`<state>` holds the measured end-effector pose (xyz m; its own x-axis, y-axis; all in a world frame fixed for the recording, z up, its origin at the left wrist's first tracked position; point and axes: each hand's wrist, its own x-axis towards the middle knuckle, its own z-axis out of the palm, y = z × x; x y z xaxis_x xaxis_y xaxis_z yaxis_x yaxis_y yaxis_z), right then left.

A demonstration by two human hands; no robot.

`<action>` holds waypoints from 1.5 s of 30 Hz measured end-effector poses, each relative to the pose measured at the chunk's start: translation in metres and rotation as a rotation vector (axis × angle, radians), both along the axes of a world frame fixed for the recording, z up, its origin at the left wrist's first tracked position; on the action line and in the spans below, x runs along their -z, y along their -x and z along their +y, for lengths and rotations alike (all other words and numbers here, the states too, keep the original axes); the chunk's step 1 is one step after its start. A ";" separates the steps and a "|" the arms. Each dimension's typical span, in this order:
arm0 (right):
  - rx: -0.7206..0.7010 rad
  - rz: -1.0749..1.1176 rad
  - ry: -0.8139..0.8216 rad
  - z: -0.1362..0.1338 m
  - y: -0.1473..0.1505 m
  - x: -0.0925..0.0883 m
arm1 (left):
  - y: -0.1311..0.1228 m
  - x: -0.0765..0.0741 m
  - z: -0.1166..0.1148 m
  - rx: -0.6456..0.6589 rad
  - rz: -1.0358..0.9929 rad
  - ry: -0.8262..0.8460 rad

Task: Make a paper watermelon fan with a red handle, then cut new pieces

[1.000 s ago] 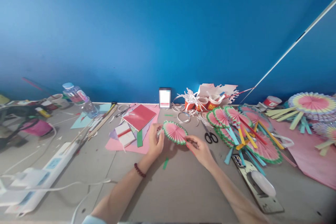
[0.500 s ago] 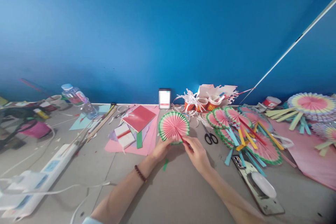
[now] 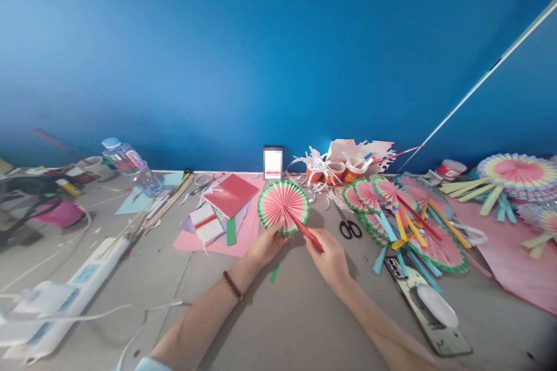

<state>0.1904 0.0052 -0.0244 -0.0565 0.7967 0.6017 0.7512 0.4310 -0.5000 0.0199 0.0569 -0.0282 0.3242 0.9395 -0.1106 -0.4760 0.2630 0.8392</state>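
A round pleated paper fan (image 3: 282, 203), pink with a green and white rim, is held up over the table in front of me. My left hand (image 3: 270, 243) pinches the fan's lower edge, with a beaded bracelet on the wrist. A red stick-like handle (image 3: 304, 231) slants from the fan's middle down to the right. My right hand (image 3: 329, 255) is closed around the lower end of that handle. Below the hands, a small green paper scrap (image 3: 274, 273) lies on the table.
Black-handled scissors (image 3: 350, 229) and several finished fans (image 3: 439, 246) lie to the right, with a phone (image 3: 429, 307) bearing a white mouse-like object. Left are coloured papers (image 3: 230, 196), wooden sticks (image 3: 169, 206), a bottle (image 3: 130, 161) and a power strip (image 3: 73, 295). Paper cups (image 3: 353, 170) stand at the back.
The fan has shifted slightly left and up with my left hand. My right hand has drawn a little away from it, and more of the red handle shows.
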 end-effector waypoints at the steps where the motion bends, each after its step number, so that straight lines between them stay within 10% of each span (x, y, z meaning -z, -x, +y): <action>1: -0.001 0.005 -0.002 0.000 0.000 0.000 | 0.000 0.000 0.000 0.003 0.012 0.003; 28: 0.033 0.255 0.020 0.006 -0.011 0.001 | -0.009 -0.020 -0.010 0.096 -0.143 0.071; 45: -0.081 0.964 0.560 0.012 -0.006 0.005 | -0.003 -0.018 -0.007 0.127 -0.185 0.059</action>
<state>0.1969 0.0170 -0.0299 0.1757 0.9842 -0.0209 -0.0756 -0.0077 -0.9971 0.0226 0.0497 -0.0104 0.4589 0.8837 -0.0922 -0.5806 0.3768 0.7218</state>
